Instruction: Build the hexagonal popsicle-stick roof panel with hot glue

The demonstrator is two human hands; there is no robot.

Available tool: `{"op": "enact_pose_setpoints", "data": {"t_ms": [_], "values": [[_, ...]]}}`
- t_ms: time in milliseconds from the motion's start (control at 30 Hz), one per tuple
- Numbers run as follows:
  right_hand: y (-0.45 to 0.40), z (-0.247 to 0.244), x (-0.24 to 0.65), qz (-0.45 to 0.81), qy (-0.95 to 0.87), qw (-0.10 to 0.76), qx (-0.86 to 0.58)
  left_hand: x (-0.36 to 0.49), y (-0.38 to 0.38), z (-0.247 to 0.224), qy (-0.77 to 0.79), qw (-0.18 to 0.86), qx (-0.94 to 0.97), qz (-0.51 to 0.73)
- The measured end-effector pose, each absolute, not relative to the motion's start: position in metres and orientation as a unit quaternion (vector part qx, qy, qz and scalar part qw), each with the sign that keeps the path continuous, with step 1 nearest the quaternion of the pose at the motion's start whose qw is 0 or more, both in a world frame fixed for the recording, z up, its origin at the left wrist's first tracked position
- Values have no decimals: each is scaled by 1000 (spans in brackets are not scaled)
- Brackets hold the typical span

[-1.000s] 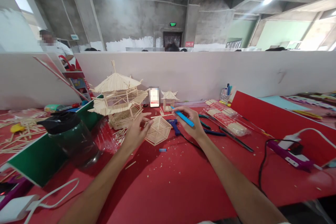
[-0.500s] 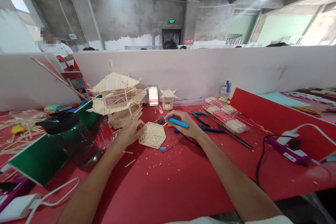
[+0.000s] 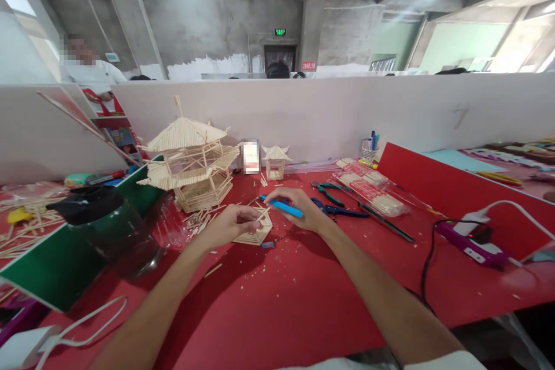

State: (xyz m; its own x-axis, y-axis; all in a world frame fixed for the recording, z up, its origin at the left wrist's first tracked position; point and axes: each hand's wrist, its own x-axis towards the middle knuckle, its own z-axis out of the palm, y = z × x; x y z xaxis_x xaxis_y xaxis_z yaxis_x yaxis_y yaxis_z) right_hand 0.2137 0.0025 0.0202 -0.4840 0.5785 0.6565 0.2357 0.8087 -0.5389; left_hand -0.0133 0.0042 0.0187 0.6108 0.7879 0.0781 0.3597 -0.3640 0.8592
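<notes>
A flat hexagonal panel of thin wooden sticks [image 3: 254, 237] lies on the red table, partly hidden by my left hand [image 3: 236, 224]. A short wooden stick [image 3: 264, 213] spans the small space between both hands' fingertips, and my left thumb and fingers pinch its near end. My right hand [image 3: 299, 208] is closed around a slim blue pen-shaped tool [image 3: 284, 207], its front end pointing left above the panel. Just below the panel rests a small blue piece [image 3: 267, 245] that looks like a cap.
A large stick pavilion [image 3: 191, 162] and a small one [image 3: 276, 163] stand behind. Loose sticks lie near the left hand. Pliers [image 3: 332, 193], bagged sticks [image 3: 373, 188] and a power strip [image 3: 474, 248] are to the right; a dark bottle [image 3: 113, 231] stands left.
My left hand has moved right, from the panel's left edge to over it, meeting the stick near the right fingertips. The right hand still holds the blue tool. The view has shifted slightly.
</notes>
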Motion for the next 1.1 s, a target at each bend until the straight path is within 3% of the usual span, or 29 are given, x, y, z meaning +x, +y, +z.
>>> {"op": "enact_pose_setpoints", "data": {"t_ms": [167, 367, 467, 667, 800, 967, 1100], "values": [[8, 23, 226, 126, -825, 462, -301, -29, 20, 10, 415, 431, 750, 283], [9, 14, 241, 162, -913, 250, -280, -43, 30, 7, 441, 445, 697, 348], [10, 4, 239, 181, -914, 205, -301, -39, 27, 7, 448, 462, 674, 362], [25, -2, 245, 50, -793, 203, -572, -28, 19, 10, 443, 469, 668, 371], [28, 5, 280, 23, -717, 130, -685, -26, 19, 10, 436, 463, 677, 369], [20, 18, 321, 176, -680, -43, -710, -25, 19, 9, 432, 456, 677, 384], [17, 25, 314, 213, -661, -115, -710, -24, 18, 9, 417, 440, 682, 409]]}}
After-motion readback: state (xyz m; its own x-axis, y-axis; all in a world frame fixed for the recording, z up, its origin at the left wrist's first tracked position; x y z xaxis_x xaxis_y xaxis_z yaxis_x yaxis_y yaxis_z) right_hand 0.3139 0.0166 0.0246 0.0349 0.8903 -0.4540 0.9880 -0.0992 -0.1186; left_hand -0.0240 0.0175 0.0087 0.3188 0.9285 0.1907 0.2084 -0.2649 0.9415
